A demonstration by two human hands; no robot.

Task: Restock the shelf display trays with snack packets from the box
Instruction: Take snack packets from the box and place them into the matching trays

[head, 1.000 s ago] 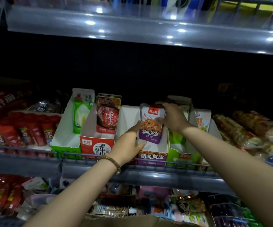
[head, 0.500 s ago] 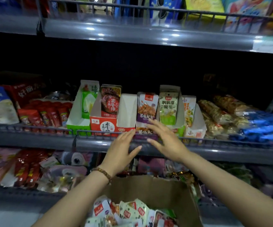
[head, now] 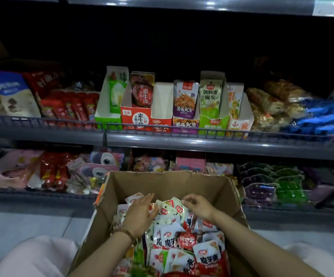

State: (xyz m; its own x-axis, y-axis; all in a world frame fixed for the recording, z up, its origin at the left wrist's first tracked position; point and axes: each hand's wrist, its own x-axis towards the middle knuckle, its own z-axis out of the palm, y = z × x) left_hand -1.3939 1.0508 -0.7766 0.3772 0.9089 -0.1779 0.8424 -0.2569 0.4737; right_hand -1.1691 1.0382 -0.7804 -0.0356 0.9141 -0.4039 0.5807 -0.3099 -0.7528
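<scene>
Shelving unit: grey metal shelves (head: 202, 141) with wire front rails fill the far half of the scene; the recess behind the goods is dark, ceiling lights glint on the shelf edge at the top
Floor: pale tiles (head: 22, 222) at near left, running under the lowest shelf
Cardboard box: open brown box (head: 168, 184) at near centre, its far wall just in front of the lower shelf, its rim ragged
Snack packets: loose heap (head: 182, 242) of white, red and green packets inside the box, piled to about mid-height
Display trays: row of cardboard trays (head: 162, 120) at the centre of the middle shelf, side by side against the rail; most hold an upright packet, while the white tray with the red front shows no packet
Neighbouring goods: red sticks and a blue-white bag (head: 8, 92) to the left of the trays, golden and blue packs (head: 320, 116) to the right
Left hand: (head: 140, 213) inside the box, fingers spread flat on the packets, gripping none; a bead bracelet (head: 125, 233) circles the wrist
Right hand: (head: 199, 206) just right of the left one, not touching it, fingertips curled together above a white packet; whether they pinch it cannot be told
</scene>
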